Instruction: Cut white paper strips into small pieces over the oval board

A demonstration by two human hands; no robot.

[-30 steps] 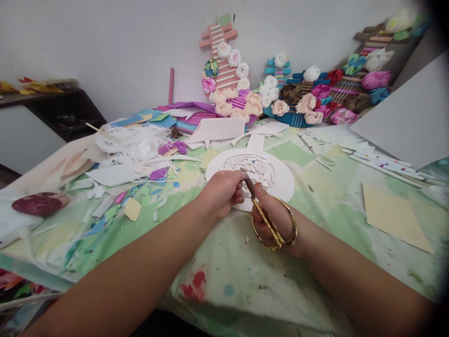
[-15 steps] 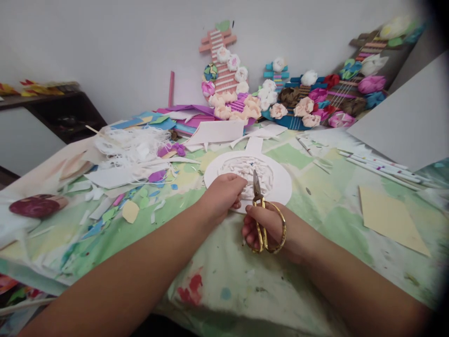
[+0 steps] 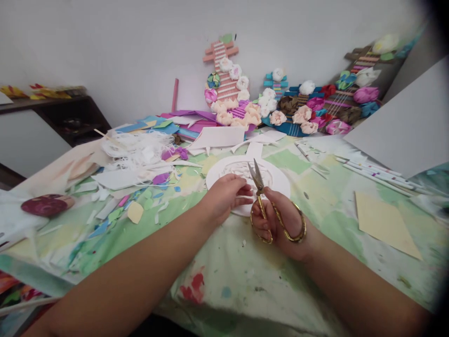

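My right hand [image 3: 277, 222] is wrapped around the gold handles of a pair of scissors [image 3: 258, 181], whose two blades stand apart and point away from me. To its left, my left hand [image 3: 229, 195] has its fingers loosely spread beside the blades, and I see nothing held in it. Beneath both hands lies a white round cutout with a strip at its far side [image 3: 282, 180]. Crumpled white paper pieces [image 3: 229, 167] fill a ring in its middle, partly covered by my left hand and the blades.
Paper scraps [image 3: 135, 212] and a tangle of white string [image 3: 133, 147] cover the left side. Guitar-shaped crafts with paper flowers [image 3: 229, 89] lean on the back wall. A cream sheet [image 3: 384, 224] and thin white sticks [image 3: 379, 175] lie at right, near a large white board [image 3: 421, 121].
The scissors have drawn back from my left fingertips, and their blades have gone from closed to spread apart. My left fingers have loosened from a pinch.
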